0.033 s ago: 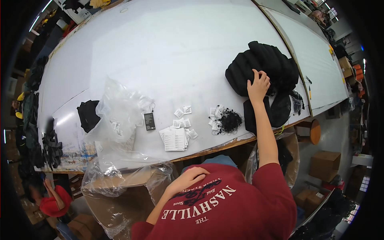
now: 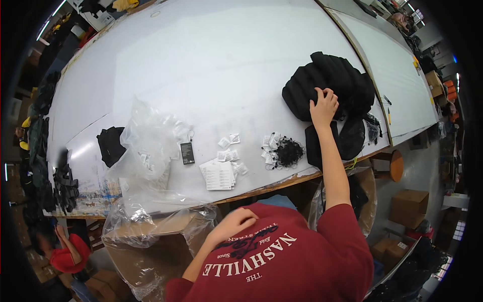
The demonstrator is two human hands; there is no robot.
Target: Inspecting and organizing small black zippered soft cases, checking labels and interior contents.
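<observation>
My right hand (image 2: 324, 106) reaches over the table and rests on a bundle of black padded garments (image 2: 322, 75). Its fingers are spread across the dark quilted cloth, and the palm's underside is hidden. Close to the front of my red shirt is my left hand (image 2: 235, 224), open and loosely bent, with nothing visible in it. Just left of my right forearm lie a tangle of black tag strings (image 2: 290, 152) and small white labels (image 2: 271, 142). A stack of white printed cards (image 2: 217, 176) sits near the table's front edge.
A clear plastic bag (image 2: 146, 131), a black hang tag (image 2: 187, 153) and a folded black cloth (image 2: 110, 145) lie on the white table (image 2: 201, 65). Below its edge stands a plastic-lined cardboard box (image 2: 146, 251). A wooden stool (image 2: 396, 166) is at right; another person (image 2: 75, 251) is at far left.
My left hand has shifted slightly, its fingers a little more bent. The right hand stays on the black garments.
</observation>
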